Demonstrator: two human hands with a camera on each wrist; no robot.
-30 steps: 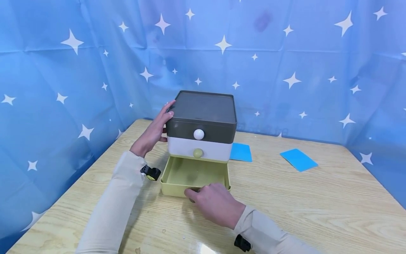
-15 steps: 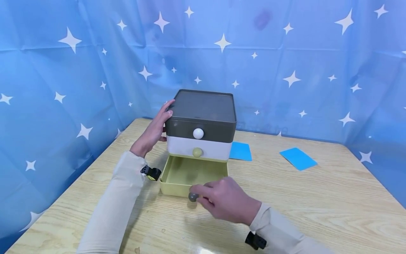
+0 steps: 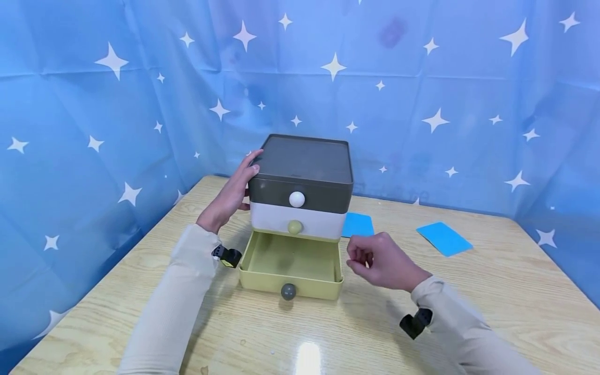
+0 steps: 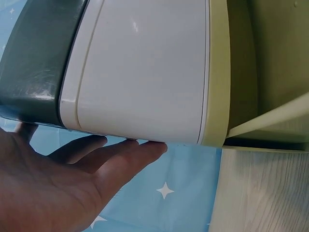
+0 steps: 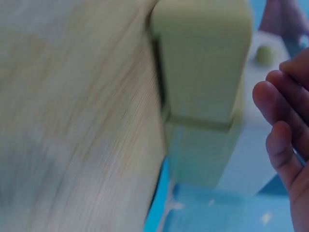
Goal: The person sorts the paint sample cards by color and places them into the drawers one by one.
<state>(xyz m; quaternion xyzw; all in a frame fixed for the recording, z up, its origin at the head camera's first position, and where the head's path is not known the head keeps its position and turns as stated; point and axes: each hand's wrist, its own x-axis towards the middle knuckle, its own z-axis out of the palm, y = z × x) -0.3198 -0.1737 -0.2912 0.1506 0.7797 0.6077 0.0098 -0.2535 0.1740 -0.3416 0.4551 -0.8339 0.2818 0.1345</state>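
Note:
A small three-tier drawer box [image 3: 300, 192] stands on the table, dark grey on top, white in the middle and olive green below. Its bottom green drawer [image 3: 290, 255] is pulled out, with bare floor inside and a dark grey knob [image 3: 288, 291] on its front. My left hand [image 3: 229, 195] rests against the left side of the box, fingers fairly straight along the wall, as the left wrist view shows [image 4: 63, 183]. To the right of the drawer my right hand [image 3: 386, 260] hovers with loosely bent fingers and holds nothing.
One blue sheet [image 3: 358, 225] lies partly behind the box, another blue sheet [image 3: 444, 238] farther right on the wooden table [image 3: 492, 302]. A blue star-patterned curtain [image 3: 398, 104] hangs behind and at both sides.
The right hand has let go of the grey knob and moved right and up, away from the drawer. The left hand stays on the box; the drawer remains out.

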